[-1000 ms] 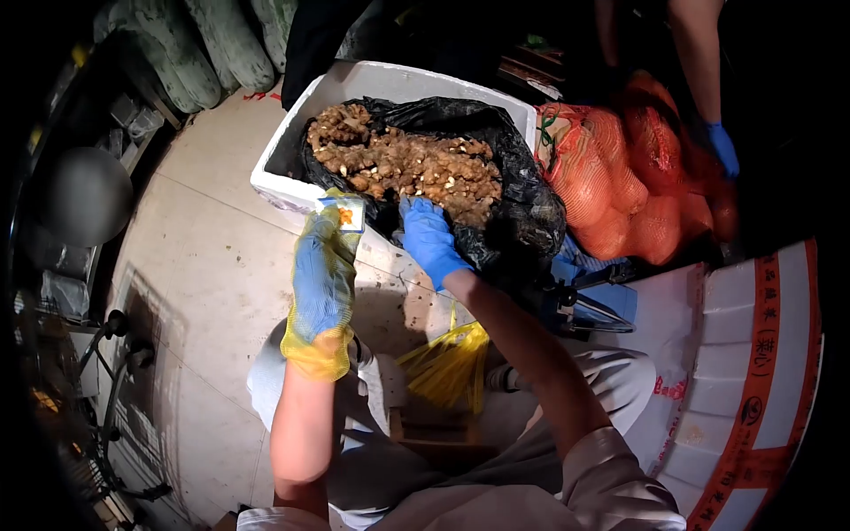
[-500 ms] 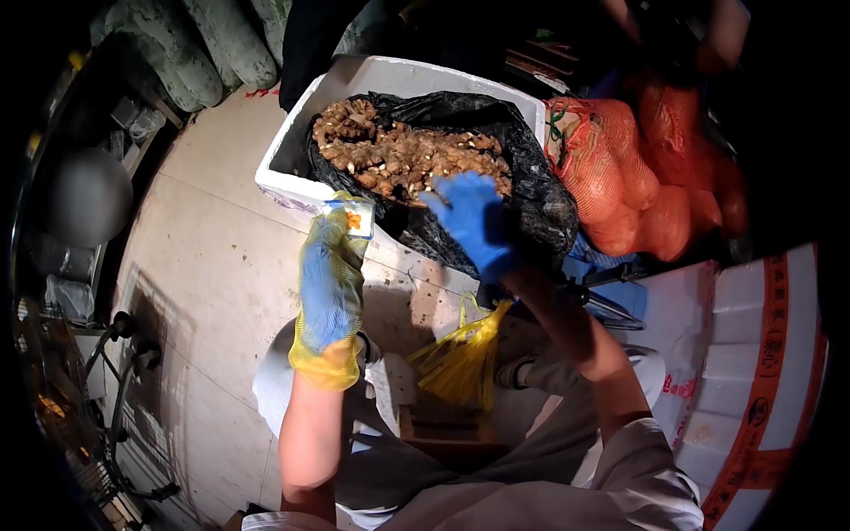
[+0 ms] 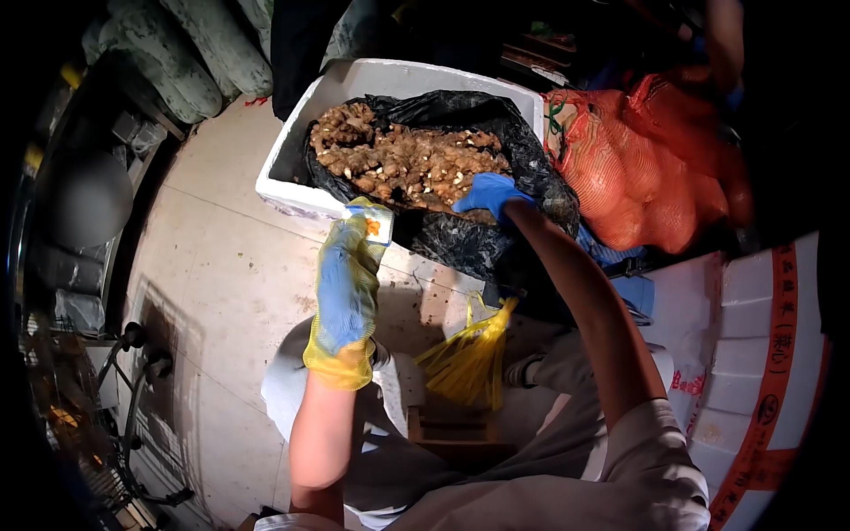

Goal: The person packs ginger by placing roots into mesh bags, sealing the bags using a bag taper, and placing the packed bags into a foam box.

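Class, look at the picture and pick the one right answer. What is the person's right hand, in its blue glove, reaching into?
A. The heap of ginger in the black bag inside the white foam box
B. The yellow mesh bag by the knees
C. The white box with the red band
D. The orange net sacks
A: the right hand rests on the ginger in the black bag lining the white foam box.

I count two gloved hands: left hand [image 3: 346,283], right hand [image 3: 490,192]. One white foam box [image 3: 354,88] at 12 o'clock; one black bag [image 3: 460,239]; ginger pieces [image 3: 403,159] too many to count.
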The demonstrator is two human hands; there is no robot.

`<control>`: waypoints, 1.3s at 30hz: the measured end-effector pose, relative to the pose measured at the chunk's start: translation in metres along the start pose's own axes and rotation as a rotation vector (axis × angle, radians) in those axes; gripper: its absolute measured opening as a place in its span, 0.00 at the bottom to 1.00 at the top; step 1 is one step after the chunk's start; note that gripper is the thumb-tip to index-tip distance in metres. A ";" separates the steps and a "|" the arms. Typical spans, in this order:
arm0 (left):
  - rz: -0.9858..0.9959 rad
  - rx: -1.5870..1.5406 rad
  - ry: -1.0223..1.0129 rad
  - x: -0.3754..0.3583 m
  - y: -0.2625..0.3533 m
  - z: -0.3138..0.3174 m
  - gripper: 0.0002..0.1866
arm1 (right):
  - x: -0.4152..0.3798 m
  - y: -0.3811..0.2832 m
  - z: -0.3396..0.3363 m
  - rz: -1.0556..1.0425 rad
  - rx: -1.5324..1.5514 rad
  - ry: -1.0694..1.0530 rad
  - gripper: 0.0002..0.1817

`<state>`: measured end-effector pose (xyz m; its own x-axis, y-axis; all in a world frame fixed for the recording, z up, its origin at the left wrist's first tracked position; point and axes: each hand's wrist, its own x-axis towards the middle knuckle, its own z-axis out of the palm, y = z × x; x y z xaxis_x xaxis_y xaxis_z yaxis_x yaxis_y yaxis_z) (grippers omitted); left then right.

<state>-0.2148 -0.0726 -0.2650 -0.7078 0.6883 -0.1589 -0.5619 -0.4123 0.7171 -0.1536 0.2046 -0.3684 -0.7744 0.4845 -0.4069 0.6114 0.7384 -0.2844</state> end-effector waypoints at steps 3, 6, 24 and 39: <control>0.034 0.118 -0.003 0.001 0.001 0.004 0.14 | -0.013 -0.019 -0.030 0.112 -0.251 -0.146 0.31; -0.049 -0.031 0.133 -0.002 0.006 0.014 0.10 | 0.002 0.035 -0.025 -0.618 0.269 -0.079 0.27; -0.074 0.014 -0.297 -0.010 0.010 0.045 0.20 | -0.144 -0.029 -0.110 -0.277 1.314 0.590 0.15; 0.036 0.286 -0.348 0.002 0.005 0.035 0.19 | -0.110 -0.013 -0.080 -0.200 1.373 0.643 0.12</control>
<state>-0.2039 -0.0523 -0.2377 -0.5110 0.8566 0.0717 -0.3640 -0.2912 0.8847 -0.0889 0.1790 -0.2503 -0.5756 0.8151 0.0655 -0.1156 -0.0018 -0.9933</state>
